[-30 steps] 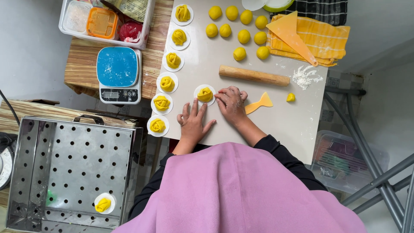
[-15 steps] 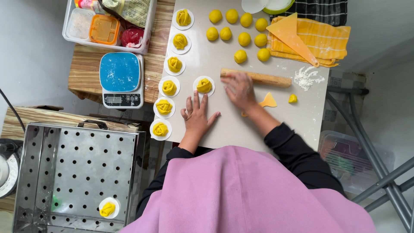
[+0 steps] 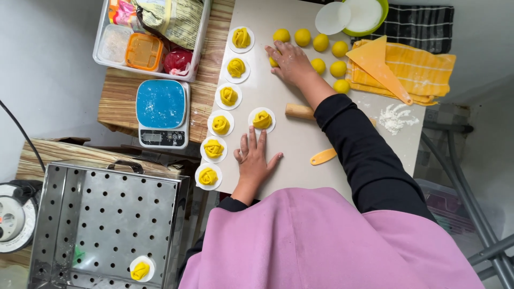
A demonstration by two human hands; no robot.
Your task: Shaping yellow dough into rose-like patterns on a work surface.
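Dough balls (image 3: pixel 321 48) upper centre — right hand (image 3: pixel 289 58) spread over one, left hand (image 3: pixel 254 160) flat below the newest rose bun (image 3: pixel 262 119). Seven buns shaped, about seven balls left.

Crinkled packet (image 3: pixel 174 18) in tray; scale screen (image 3: pixel 154 137)

7 yellow rose-shaped dough pieces (image 3: pixel 262 119) sit on round papers on the surface (image 3: pixel 300 144), 1 more in the steel tray (image 3: pixel 96 214). 7 yellow dough balls (image 3: pixel 302 37), 1 rolling pin (image 3: pixel 299 111), 1 scale (image 3: pixel 161 113).
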